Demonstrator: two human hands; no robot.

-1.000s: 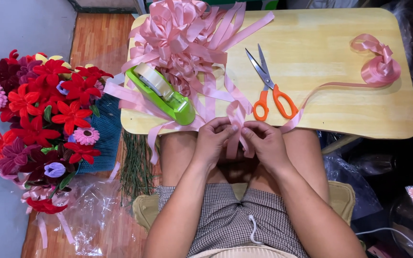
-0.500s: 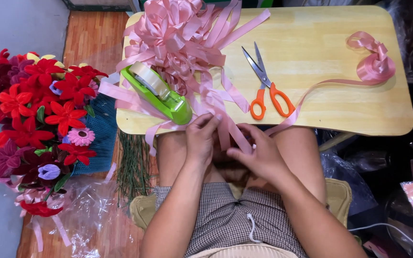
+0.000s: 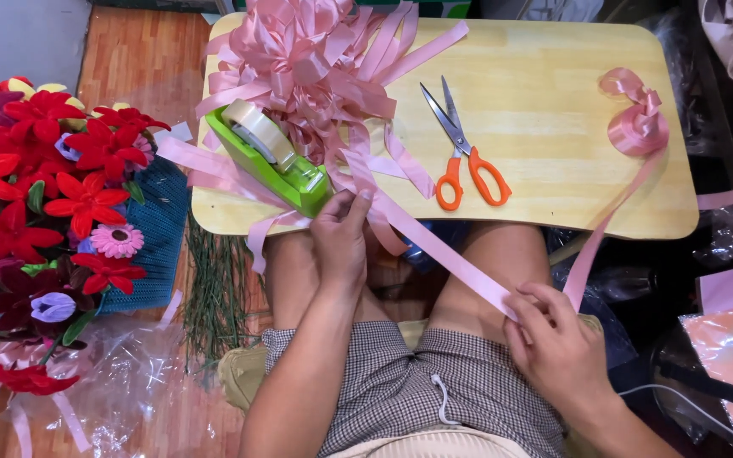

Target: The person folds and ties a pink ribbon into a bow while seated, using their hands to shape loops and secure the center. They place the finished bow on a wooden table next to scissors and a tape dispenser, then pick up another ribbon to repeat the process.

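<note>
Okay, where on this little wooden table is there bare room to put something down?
The wooden table is bare between the orange-handled scissors and the coiled pink ribbon, and along the front edge there. The left is crowded by the ribbon bows and green tape dispenser.

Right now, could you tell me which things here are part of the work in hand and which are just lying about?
In use: pink ribbon strip, stretched between left hand and right hand; ribbon coil.

Lying about: scissors, green tape dispenser, finished bows, red flowers.
</note>
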